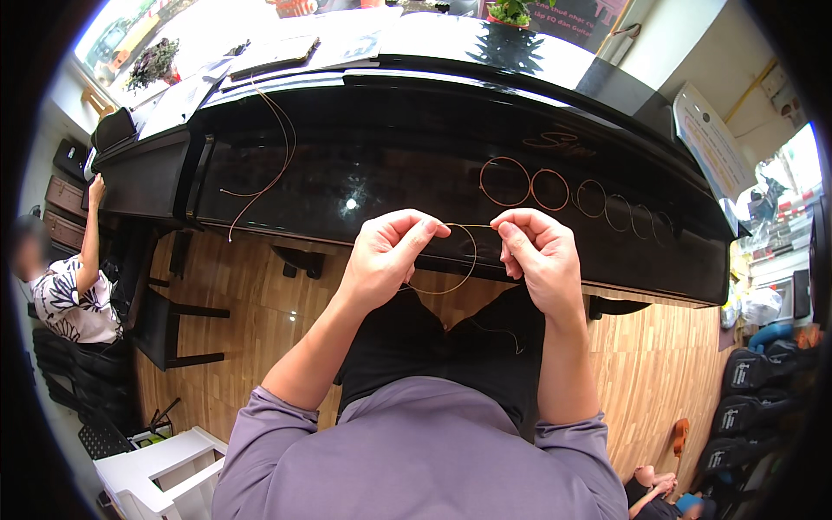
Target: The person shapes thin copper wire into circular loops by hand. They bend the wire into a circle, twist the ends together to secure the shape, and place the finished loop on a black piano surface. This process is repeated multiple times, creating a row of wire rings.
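Pinched between the thumb and fingers of my left hand [390, 251] is a thin brass-coloured instrument string [473, 269], bent into a loop. Its straight end stretches across to my right hand [542, 260], whose thumb and fingers are closed on it. Both hands are held over my lap, in front of a glossy black piano [390, 156]. Several coiled strings [504, 181] lie in a row on the piano's right side, copper-coloured ones first, then thinner silvery ones. At the left, a loose uncoiled string [282, 165] hangs over the black surface. Another thin strand [507, 332] rests on my dark trousers.
Papers and a dark flat case [273, 61] lie on the piano top, with a potted plant [510, 13] behind. A black bench [178, 329] and a person [74, 295] are at the left. Black bags [737, 416] and a small guitar-like instrument [680, 436] are at the right.
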Available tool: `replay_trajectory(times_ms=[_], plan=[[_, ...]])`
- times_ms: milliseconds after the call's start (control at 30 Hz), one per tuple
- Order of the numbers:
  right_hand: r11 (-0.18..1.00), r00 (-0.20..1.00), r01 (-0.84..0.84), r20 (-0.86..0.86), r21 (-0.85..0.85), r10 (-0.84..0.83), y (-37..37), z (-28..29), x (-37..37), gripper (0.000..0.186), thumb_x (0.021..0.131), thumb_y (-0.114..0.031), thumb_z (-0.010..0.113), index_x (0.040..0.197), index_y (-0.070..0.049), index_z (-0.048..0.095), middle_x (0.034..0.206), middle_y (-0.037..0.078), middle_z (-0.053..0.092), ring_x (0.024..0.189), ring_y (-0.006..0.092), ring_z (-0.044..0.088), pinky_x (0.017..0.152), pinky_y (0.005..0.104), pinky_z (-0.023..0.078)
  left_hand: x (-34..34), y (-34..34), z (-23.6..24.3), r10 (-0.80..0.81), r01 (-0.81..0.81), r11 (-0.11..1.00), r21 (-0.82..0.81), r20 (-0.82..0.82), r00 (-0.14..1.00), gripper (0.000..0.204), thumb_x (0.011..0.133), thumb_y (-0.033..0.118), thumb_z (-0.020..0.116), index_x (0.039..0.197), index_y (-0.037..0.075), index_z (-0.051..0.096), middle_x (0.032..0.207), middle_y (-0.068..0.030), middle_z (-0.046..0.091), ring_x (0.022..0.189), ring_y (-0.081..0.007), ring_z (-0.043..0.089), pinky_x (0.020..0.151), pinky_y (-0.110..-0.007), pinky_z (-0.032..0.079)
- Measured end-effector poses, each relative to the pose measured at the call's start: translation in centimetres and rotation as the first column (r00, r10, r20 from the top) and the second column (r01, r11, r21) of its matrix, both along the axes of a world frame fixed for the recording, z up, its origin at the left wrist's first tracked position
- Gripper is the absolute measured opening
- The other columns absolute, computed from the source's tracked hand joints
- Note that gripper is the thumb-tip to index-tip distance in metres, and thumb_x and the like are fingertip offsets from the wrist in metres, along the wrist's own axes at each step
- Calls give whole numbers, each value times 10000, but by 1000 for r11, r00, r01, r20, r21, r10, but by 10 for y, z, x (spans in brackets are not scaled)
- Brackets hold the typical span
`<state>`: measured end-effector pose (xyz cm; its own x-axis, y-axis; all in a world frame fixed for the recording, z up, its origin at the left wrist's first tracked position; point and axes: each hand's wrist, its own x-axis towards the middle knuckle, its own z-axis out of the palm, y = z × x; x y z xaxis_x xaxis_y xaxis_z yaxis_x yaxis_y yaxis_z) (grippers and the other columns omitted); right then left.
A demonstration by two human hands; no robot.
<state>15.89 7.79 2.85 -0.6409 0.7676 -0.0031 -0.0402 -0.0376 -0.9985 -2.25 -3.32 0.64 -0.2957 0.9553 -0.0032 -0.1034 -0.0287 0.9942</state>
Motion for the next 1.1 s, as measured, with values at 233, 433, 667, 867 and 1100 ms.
replay_trajectory(times_ms=[233, 433, 667, 867, 1100], plan=[[992, 995, 100, 20, 80, -102, 3, -4, 3, 127, 942, -106, 557, 951, -17, 647, 634, -28, 553, 514, 9, 462, 456, 158, 361, -2, -5, -1, -24, 8, 998, -56, -301, 953, 220, 946, 173, 553, 1077, 22, 645, 735, 35, 547, 628, -19, 477, 538, -183, 415], [987, 989, 146, -13, 71, -146, 7, -5, 4, 123, 944, -113, 558, 958, -21, 639, 623, -30, 539, 492, 8, 450, 436, 156, 350, -5, -7, -5, 96, -62, 995, 75, -618, 781, 266, 970, 194, 526, 1124, 18, 652, 769, 2, 568, 733, -80, 502, 687, -236, 425], [982, 985, 172, -21, 78, -171, 12, -3, 7, 115, 940, -109, 565, 946, -22, 640, 626, -28, 540, 482, 3, 439, 422, 152, 338, -5, -10, -7, 50, -29, 997, 67, -332, 942, 323, 1003, 249, 468, 1137, 22, 654, 675, 49, 428, 620, -40, 381, 559, -209, 343], [981, 985, 175, -3, 82, -175, 12, -5, 6, 118, 941, -111, 566, 947, -22, 642, 628, -30, 541, 486, 1, 438, 425, 152, 337, -3, -12, -7, 70, -51, 995, 89, -226, 972, 344, 1013, 262, 441, 1130, 21, 657, 671, 67, 414, 585, -15, 340, 511, -182, 291], [957, 967, 219, 86, 193, -238, 9, -3, 5, 125, 934, -99, 571, 957, -9, 655, 625, -37, 520, 524, 3, 434, 464, 161, 348, -3, -19, -6, 73, -62, 997, 47, -292, 954, 301, 1000, 227, 476, 1066, 6, 670, 832, -23, 626, 721, -73, 501, 681, -224, 432]])
